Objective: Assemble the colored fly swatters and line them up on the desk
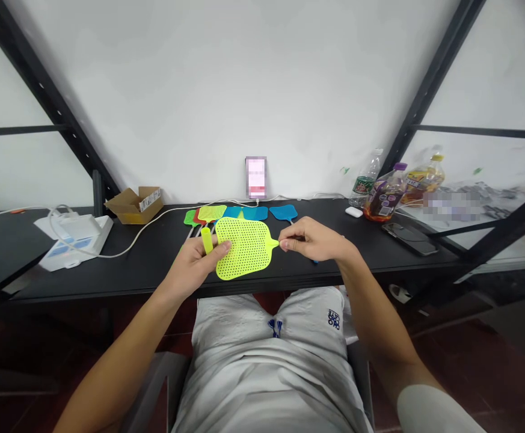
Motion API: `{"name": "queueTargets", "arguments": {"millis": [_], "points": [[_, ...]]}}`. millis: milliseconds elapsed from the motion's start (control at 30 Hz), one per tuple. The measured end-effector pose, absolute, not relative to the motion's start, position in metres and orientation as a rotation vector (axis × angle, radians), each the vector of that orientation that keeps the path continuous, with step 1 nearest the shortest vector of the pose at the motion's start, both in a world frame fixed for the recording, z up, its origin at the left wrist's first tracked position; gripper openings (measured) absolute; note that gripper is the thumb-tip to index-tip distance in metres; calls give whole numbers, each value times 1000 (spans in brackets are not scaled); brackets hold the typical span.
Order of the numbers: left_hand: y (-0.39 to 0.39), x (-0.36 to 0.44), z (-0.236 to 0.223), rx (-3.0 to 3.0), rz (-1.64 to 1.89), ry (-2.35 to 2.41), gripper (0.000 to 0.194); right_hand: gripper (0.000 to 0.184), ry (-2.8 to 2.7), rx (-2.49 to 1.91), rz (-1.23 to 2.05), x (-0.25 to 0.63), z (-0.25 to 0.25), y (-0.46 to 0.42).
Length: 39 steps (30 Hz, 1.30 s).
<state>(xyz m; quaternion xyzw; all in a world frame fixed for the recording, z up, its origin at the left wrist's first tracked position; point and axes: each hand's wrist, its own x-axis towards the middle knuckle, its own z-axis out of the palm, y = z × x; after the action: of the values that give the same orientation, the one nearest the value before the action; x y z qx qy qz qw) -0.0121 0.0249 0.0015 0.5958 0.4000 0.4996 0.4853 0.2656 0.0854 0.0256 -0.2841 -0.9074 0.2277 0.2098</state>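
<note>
A yellow fly swatter [244, 248] with a perforated head is held above the front of the desk. My left hand [194, 261] is closed on the head's left edge, thumb on its face. A short yellow tube-shaped piece [207, 239] also sticks up from between the left fingers; whether it joins the swatter is hidden. At the other side, my right hand [314, 239] pinches the swatter's narrow neck. Behind lie more fly swatters: a green one [190, 217], a yellow one [212, 212], and blue ones, including one [283, 212] at the right. A red one is partly covered.
An open cardboard box [136, 204] and a white box with a power adapter [79, 231] stand left on the black desk [131, 270]. A lit phone [256, 177] leans on the wall, its cable trailing. Bottles [385, 192], a white earbud case [353, 211] and a dark phone [409, 238] are right.
</note>
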Motion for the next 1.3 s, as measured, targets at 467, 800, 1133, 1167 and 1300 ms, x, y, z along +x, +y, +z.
{"name": "queueTargets", "arguments": {"millis": [467,800,1133,1167,1300], "points": [[33,-33,23,1010,1660,1022,20,27,-2247,-1012,227,292,34,88],[31,-16,1,1149,1378,951,40,29,-2358,-723,344,258,33,69],[31,-17,-4,1209,1305,910,43,25,-2355,-696,348,263,36,66],[30,-17,-4,1215,1304,905,42,24,-2363,-689,343,263,37,65],[27,-15,-3,1224,1309,881,41,21,-2408,-691,267,263,36,63]]}}
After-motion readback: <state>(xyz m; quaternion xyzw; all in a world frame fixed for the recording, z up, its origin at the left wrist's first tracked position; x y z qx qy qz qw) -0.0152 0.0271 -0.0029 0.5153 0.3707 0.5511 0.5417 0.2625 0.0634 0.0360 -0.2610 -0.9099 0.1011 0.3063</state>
